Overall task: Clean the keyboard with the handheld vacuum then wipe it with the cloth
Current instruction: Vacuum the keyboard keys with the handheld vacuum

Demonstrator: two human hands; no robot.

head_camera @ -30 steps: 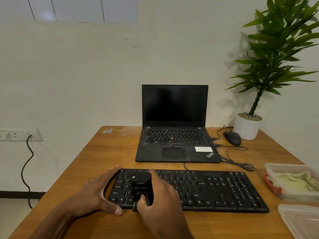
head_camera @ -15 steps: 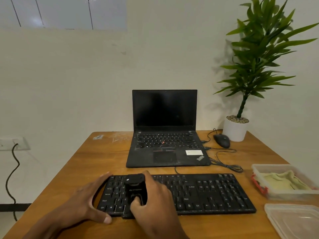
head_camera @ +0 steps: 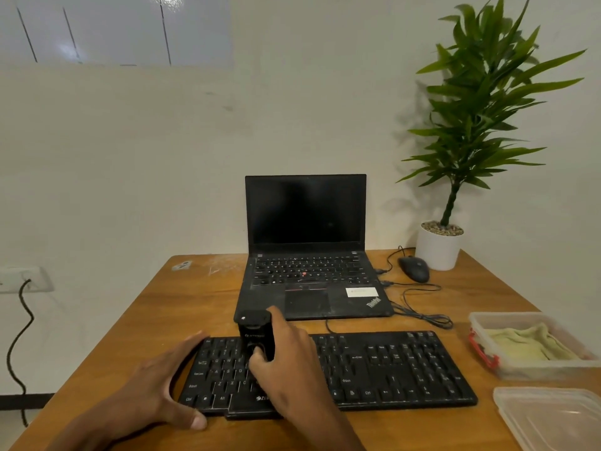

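Left hand (head_camera: pixel 162 390) flat, fingers spread, bracing keyboard (head_camera: pixel 374 369) at left end. Right hand (head_camera: pixel 286 362) wrapped around vacuum (head_camera: pixel 255 333), upright on keys. Cloth (head_camera: pixel 530 345) in tub far right. Risk: excess downward force dislodging keycaps; keyboard sliding if brace lifted.

A plain off-white wall (head_camera: pixel 130 157) fills most of the frame. In the upper left sits a pale glossy panel (head_camera: pixel 113 27), crossed by thin dark lines and catching a soft reflection of light. A wooden counter (head_camera: pixel 182 307) with an orange-brown top spreads across the lower half. At the left edge a white socket plate (head_camera: pixel 22 279) is fixed to the wall, and a black cable (head_camera: pixel 19 336) hangs from it in loose curves. Bottom left shows a dark skirting strip (head_camera: pixel 19 402) above pale floor (head_camera: pixel 13 431).
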